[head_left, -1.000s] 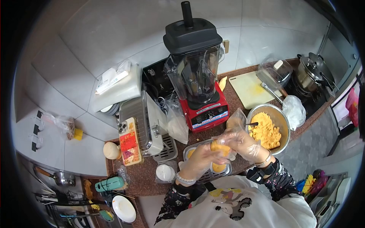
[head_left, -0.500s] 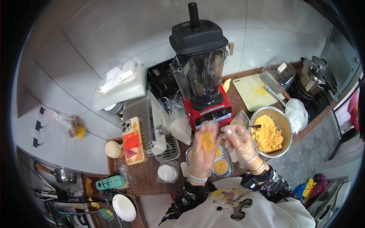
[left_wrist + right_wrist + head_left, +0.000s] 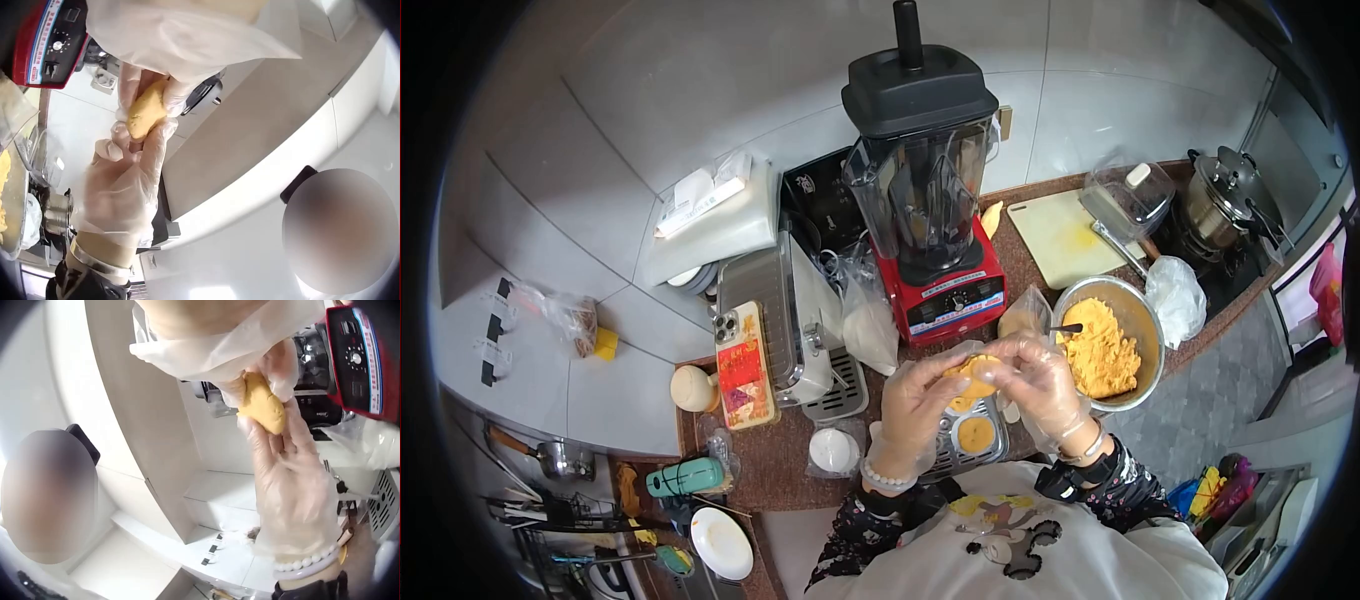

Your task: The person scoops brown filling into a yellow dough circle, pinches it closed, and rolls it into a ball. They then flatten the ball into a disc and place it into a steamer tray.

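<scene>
Both hands wear clear plastic gloves and meet over a grey tray (image 3: pixel 998 452) with round wells. Between them is a flattened piece of yellow dough (image 3: pixel 973 378), pinched at its edges by fingers and thumbs. My left hand (image 3: pixel 912 408), with white beads at the wrist, holds its left side; my right hand (image 3: pixel 1048 388) grips the right side. Seen from the left wrist, the dough (image 3: pixel 148 111) looks thick and uneven; the right wrist view shows cracks in its surface. A round yellow piece (image 3: pixel 976 434) sits in a front well of the tray.
A steel bowl (image 3: pixel 1152 352) of yellow mash, with a utensil handle in it, stands right. Behind the hands rises a red-based blender (image 3: pixel 950 300). Left are a coffee machine (image 3: pixel 800 345), a phone (image 3: pixel 742 370) and a white tub (image 3: pixel 833 450). A cutting board (image 3: pixel 1050 240) lies behind the bowl.
Half a second ago the dough lay on the open left palm with the right hand apart beside it. Now the hands have come together and the fingers of both pinch the dough.
</scene>
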The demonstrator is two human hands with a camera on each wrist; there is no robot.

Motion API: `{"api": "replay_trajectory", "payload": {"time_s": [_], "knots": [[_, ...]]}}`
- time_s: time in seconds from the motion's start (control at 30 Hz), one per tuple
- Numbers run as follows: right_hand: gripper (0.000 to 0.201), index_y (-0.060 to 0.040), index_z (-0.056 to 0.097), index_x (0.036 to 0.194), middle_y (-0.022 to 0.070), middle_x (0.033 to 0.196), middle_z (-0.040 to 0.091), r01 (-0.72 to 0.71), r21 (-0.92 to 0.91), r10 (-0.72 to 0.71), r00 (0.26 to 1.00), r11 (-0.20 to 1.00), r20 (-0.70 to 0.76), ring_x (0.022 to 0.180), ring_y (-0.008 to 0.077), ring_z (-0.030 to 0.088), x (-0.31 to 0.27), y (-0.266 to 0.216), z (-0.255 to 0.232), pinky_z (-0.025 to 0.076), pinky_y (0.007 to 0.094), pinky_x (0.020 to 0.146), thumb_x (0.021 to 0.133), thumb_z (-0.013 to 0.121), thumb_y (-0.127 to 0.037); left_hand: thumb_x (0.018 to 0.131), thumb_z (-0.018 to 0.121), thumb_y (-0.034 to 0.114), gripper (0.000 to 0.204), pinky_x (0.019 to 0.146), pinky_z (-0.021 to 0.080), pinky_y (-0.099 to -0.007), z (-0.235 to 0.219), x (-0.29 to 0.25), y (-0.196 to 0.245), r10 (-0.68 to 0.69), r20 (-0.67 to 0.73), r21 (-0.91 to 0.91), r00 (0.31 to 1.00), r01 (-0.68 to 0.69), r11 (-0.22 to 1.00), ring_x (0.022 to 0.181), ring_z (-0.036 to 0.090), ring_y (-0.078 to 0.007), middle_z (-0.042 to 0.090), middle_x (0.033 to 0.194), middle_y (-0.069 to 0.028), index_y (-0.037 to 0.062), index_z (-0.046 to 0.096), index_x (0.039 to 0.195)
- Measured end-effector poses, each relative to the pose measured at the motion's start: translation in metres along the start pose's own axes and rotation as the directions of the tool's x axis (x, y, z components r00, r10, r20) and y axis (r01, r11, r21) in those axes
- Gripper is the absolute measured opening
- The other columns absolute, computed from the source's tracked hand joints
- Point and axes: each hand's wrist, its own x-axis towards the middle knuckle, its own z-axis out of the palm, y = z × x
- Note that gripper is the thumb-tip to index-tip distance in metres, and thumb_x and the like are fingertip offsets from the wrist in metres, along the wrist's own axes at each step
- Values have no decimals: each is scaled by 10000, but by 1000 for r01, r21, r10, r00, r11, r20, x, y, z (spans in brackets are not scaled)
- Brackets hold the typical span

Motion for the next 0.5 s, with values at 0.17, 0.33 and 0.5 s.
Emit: {"api": "replay_trajectory", "payload": {"time_s": [0.17, 0.33, 0.5], "knots": [[228, -37, 728, 1050, 86, 964, 708, 283, -124, -275, 958, 951, 76, 865, 232, 647, -5, -12, 6, 514, 340, 784, 825, 765, -45, 875, 745, 74, 513, 821, 567, -293, -12, -3, 20, 176, 133, 387, 975, -214, 897, 929, 735, -280, 694, 1208, -210, -14, 574, 1351], [244, -82, 747, 1024, 49, 983, 745, 227, 2, -226, 967, 974, 121, 922, 257, 664, -14, -13, 3, 514, 396, 834, 787, 805, -101, 893, 731, 79, 584, 888, 529, -322, -6, -6, 41, 167, 156, 87, 973, -182, 979, 1059, 691, -191, 685, 1258, -154, -6, 515, 1429], [327, -165, 773, 1062, -22, 961, 719, 504, -139, -470, 855, 852, 220, 918, 198, 644, -5, -25, -4, 428, 385, 873, 762, 820, -288, 851, 786, 105, 603, 1003, 461, -338, 2, -3, 50, -46, 328, -114, 944, 88, 990, 1224, 602, -179, 554, 1455, -148, 10, 555, 1400]]}}
